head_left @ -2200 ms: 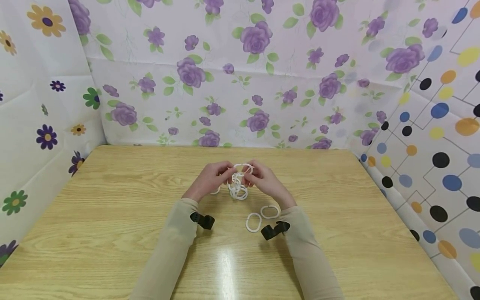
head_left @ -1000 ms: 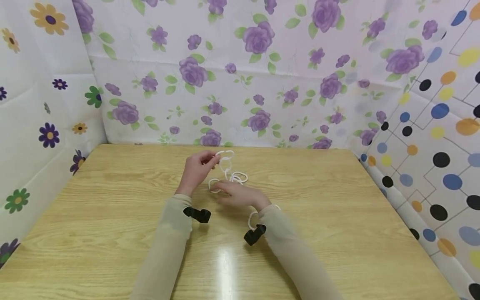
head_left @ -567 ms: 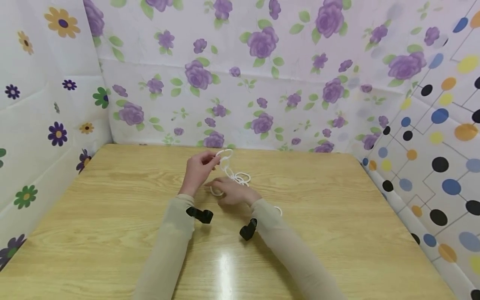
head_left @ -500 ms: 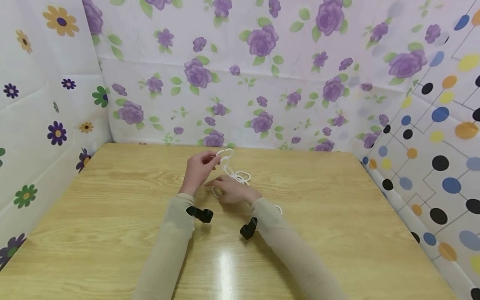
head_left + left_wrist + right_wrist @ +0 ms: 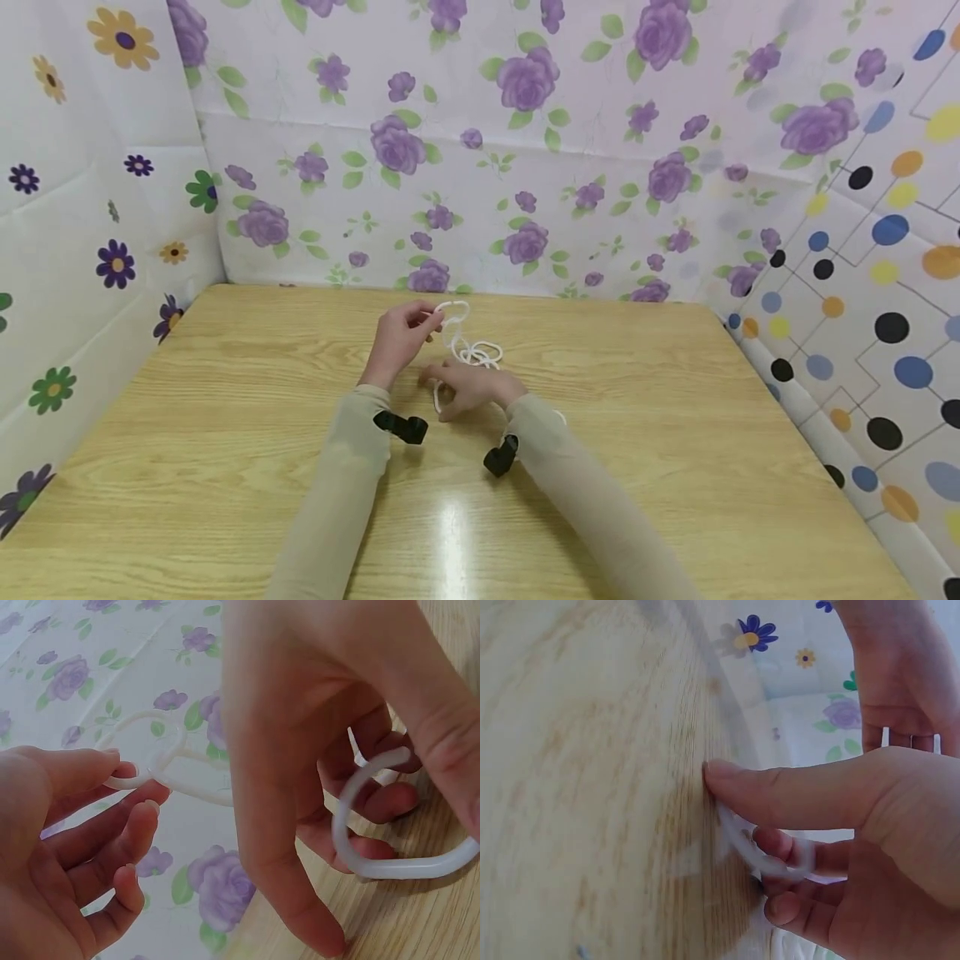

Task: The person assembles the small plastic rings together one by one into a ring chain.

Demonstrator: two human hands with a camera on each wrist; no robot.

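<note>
My left hand [image 5: 401, 340] pinches the end link of a white plastic chain [image 5: 184, 735] between thumb and index finger. From there the chain runs down to a small heap of oval links [image 5: 491, 344] on the table. Close in front of that heap, my right hand [image 5: 474, 385] reaches across, low over the wood. It holds a separate white C-shaped plastic link [image 5: 420, 868], thumb on one side and fingers on the other. In the right wrist view this link [image 5: 739, 840] is blurred, and the thumb covers part of it.
Another white link [image 5: 561, 417] peeks out beside the right sleeve, mostly hidden by it. The wooden table [image 5: 262, 467] is backed by a floral sheet [image 5: 315, 242], with patterned sheets along both sides. Each wrist carries a black camera mount [image 5: 501, 456].
Both hands were together at the chain earlier. The left moved up and left with the chain's end; the right let go, reached the loose link and has just drawn it slightly nearer.
</note>
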